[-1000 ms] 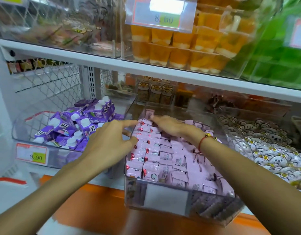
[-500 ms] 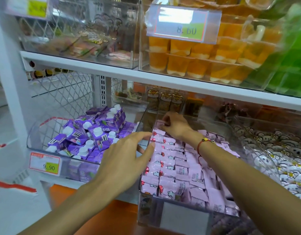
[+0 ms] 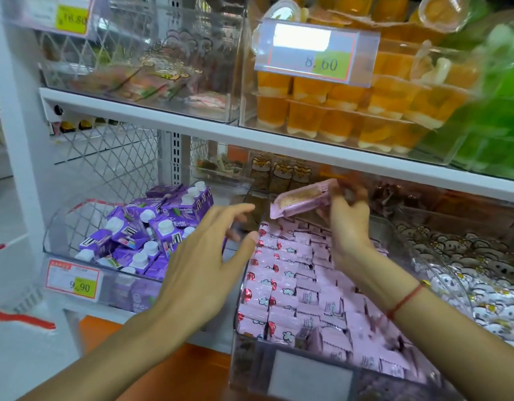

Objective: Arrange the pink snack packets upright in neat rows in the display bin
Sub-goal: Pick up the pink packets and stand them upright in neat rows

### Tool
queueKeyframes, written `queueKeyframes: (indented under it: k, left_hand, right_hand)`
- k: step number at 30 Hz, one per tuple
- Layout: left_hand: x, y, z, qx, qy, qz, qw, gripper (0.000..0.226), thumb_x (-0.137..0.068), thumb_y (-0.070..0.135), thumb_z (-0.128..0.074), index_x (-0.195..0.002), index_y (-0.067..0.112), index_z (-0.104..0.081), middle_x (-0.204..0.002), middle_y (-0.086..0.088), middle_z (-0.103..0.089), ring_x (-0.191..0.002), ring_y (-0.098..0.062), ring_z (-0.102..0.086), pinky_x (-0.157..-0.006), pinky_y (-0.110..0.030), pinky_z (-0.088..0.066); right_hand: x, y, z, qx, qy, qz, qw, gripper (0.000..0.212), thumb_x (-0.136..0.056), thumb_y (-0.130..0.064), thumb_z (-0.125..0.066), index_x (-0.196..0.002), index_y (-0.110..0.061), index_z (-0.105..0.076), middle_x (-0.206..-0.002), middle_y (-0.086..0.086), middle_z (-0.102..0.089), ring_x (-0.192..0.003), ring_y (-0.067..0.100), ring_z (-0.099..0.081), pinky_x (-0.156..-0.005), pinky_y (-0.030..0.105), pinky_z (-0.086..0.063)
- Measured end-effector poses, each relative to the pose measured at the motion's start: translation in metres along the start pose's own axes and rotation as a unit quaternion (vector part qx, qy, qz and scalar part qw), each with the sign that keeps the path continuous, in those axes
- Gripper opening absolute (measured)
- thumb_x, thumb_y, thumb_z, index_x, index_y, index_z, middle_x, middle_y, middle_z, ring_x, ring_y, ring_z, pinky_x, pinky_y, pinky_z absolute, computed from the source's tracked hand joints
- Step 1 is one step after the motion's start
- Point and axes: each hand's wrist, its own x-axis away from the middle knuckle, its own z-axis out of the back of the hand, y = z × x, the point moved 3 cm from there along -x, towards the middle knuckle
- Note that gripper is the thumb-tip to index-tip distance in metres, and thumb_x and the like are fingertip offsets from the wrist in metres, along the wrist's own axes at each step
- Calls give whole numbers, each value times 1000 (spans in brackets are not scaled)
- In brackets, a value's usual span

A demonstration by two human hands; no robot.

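Note:
A clear display bin (image 3: 293,374) on the lower shelf holds several pink snack packets (image 3: 290,285) standing in rows on its left side and lying looser on its right. My right hand (image 3: 348,227) pinches one pink packet (image 3: 303,198) and holds it lifted above the back of the bin, its printed back facing me. My left hand (image 3: 203,264) hovers by the bin's left wall with fingers spread, holding nothing.
A bin of purple drink cartons (image 3: 146,227) sits to the left, behind a price tag (image 3: 72,280). White animal-print packets (image 3: 481,273) fill the bin at right. The shelf above (image 3: 250,137) carries orange jelly cups (image 3: 351,111) and hangs low over the bins.
My right hand has lifted a pink packet out from the back of the bin. My left hand has drawn slightly away from the packets. The camera moved closer.

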Motion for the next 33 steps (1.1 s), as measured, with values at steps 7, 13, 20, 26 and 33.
queueKeyframes:
  k: [7,13,20,26,33]
  left_hand:
    - [3,22,-3,-43,-32,-170,984,41,-86,30,-62,-126,34,-57,-127,21,-51,-112,-4,-52,-89,-27,-46]
    - [-8,8,7,229,42,69,970,26,-70,52,-60,-87,35,-69,-73,19,-70,-59,4,-61,-47,-14,-47]
    - [-9,2,5,249,49,98,962,24,-73,45,-66,-82,23,-72,-70,9,-73,-64,-4,-69,-54,-9,-47]
    - [-4,12,1,185,27,50,981,34,-71,56,-61,-93,33,-69,-87,18,-72,-86,2,-66,-75,-23,-53]
    - [4,-1,-14,93,-39,88,991,34,-85,29,-65,-118,34,-57,-104,24,-60,-100,8,-56,-82,-26,-50]
  right_hand:
    - [63,-5,3,-81,-194,-175,962,24,-95,-18,-53,-113,-6,-62,-93,9,-71,-74,13,-68,-65,18,-57]
    - [59,-14,8,205,-215,-57,953,33,-92,-56,-39,-107,-32,-56,-110,-7,-62,-101,11,-59,-90,29,-46]
    - [81,-29,-2,396,-337,273,809,44,-94,-42,-48,-137,-36,-41,-133,-17,-40,-127,0,-26,-100,22,-24]
    - [83,-29,-10,469,-312,407,719,37,-91,-31,-58,-127,-25,-51,-110,-12,-54,-102,9,-42,-84,31,-35]
    - [12,-11,1,379,-135,208,891,25,-90,-26,-62,-102,-7,-53,-72,-6,-60,-52,-7,-54,-46,7,-36]
